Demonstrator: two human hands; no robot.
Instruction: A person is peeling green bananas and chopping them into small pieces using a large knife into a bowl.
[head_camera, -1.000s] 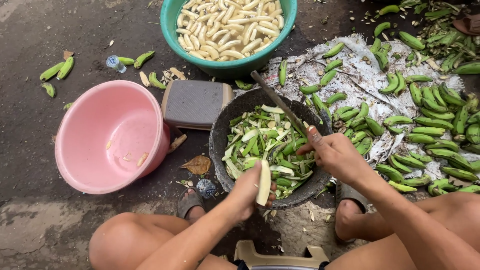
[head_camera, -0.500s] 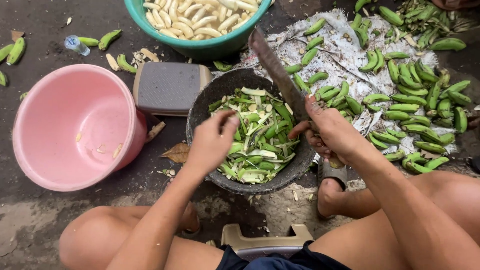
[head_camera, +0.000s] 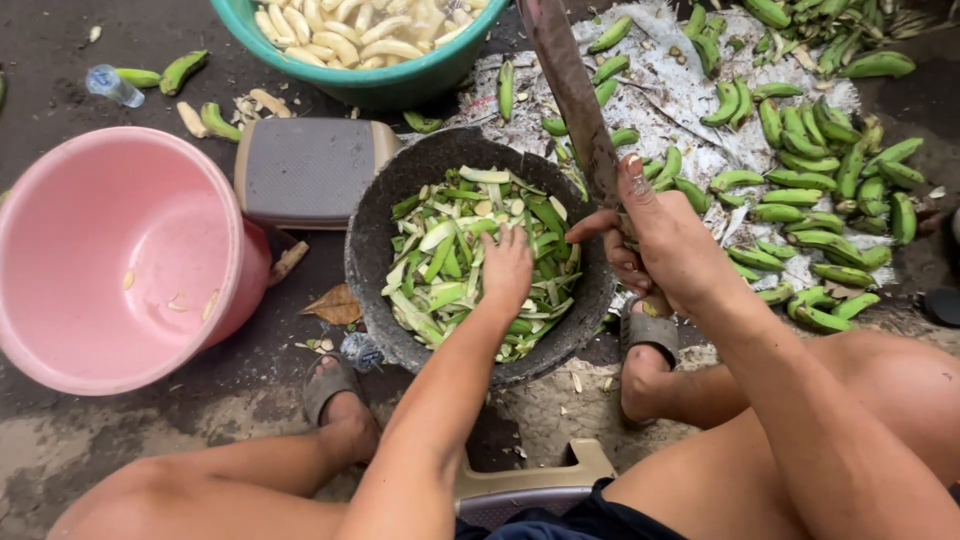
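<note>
My left hand (head_camera: 507, 268) lies palm down, fingers apart, on a heap of green banana peels (head_camera: 455, 262) inside a dark round basin (head_camera: 372, 232). It holds nothing that I can see. My right hand (head_camera: 660, 240) is closed around the handle of a long knife (head_camera: 572, 95), at the basin's right rim. The blade points up and away toward the top of the view. Green unpeeled bananas (head_camera: 810, 200) lie spread on a sheet to the right of that hand.
A large pink tub (head_camera: 110, 270) stands at the left. A teal tub (head_camera: 372, 88) of peeled pale bananas sits at the top. A small grey stool (head_camera: 305, 170) lies between them. My sandalled feet (head_camera: 335, 390) flank the basin; a small plastic bottle (head_camera: 110, 85) lies top left.
The peeled banana held a second ago has left my left hand, which now rests on the peels. My right hand has raised the knife so the blade points farther away.
</note>
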